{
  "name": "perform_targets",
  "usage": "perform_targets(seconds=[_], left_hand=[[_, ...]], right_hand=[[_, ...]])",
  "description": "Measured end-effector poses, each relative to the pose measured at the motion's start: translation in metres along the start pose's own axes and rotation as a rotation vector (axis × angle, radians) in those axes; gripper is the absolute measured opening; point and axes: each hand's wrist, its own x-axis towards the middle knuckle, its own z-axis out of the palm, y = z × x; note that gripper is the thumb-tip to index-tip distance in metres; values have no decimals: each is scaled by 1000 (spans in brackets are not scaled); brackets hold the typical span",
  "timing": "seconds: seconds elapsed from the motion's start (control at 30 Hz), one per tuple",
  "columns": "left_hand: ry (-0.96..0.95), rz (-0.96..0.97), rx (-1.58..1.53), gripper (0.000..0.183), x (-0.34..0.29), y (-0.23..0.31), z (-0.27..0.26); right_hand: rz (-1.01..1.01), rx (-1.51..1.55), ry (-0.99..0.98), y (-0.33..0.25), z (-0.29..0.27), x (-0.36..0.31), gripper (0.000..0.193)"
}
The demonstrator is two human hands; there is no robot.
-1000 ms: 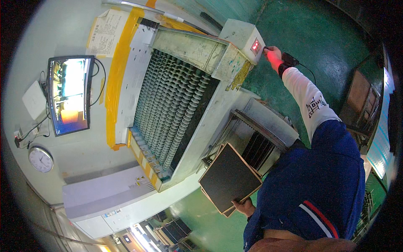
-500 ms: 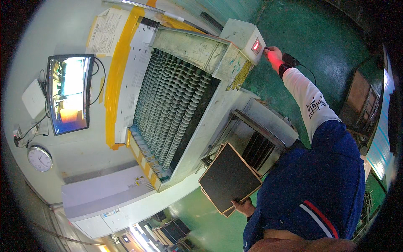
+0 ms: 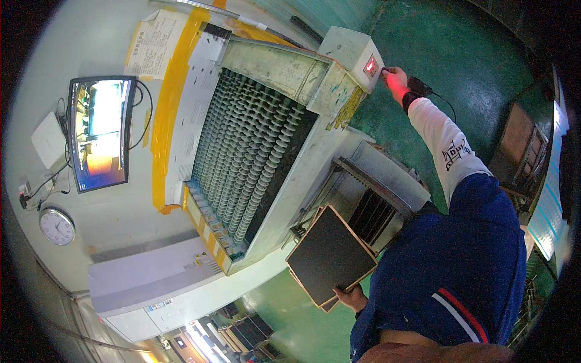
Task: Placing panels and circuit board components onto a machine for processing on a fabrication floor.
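Note:
My left hand [image 3: 352,297] grips the lower edge of a small stack of square dark panels [image 3: 330,256] with thin tan borders. The panels are held tilted beside the machine, their faces turned up. My right hand [image 3: 394,80] reaches out at the side of a white control box [image 3: 347,51] with a lit red display. Its fingers are pinched together at the box's edge, and red light falls on them; what they hold, if anything, is hidden. Beside that wrist is a black device [image 3: 419,86] with a cable. The control box sits on the corner of a roller conveyor machine [image 3: 247,148].
Under the machine's side stands a dark metal rack [image 3: 372,187]. A monitor [image 3: 103,134] and a round clock [image 3: 57,226] hang on the wall at left. Yellow tape [image 3: 172,121] lines the machine's far edge. Shelving [image 3: 520,145] stands at the right on the green floor.
Almost nothing differs. My right hand stays at the control box and my left hand keeps hold of the panels; the view shifts very slightly.

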Motion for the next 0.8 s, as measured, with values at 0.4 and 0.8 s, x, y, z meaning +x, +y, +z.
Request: perform_targets(seconds=[0.4,0.8], left_hand=[[81,-41,-13,44,-9,3,12],[-47,87,123,39,2,0,-11]], right_hand=[[19,-31,11,4,-5,4,26],[7,14,17,4,4,4,26]])
